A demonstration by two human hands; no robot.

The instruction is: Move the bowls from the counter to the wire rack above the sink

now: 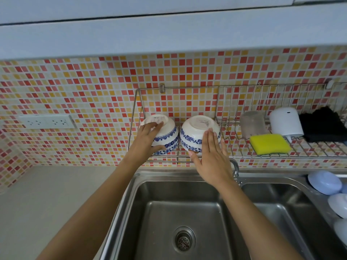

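Steel sink (pixel 180 209) below wall-mounted wire rack (pixel 244 154); two blue-patterned bowls stand upside down, side by side at its left end; left hand (pixel 148 139) grips left bowl (pixel 167 136); right hand (pixel 212 160), fingers extended flat, rests against right bowl (pixel 195 132)

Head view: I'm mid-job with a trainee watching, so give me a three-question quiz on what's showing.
1. True or false: both bowls sit upside down on the wire rack.
2. Which hand grips its bowl with the fingers wrapped around it? A) left hand B) right hand C) neither
3. Fill in: the yellow sponge lies on the rack to the ____ of the bowls.

Key: 1 true: the left bowl and the right bowl both show their bases. 2 A; the right hand is flat, fingers extended. 3 right.
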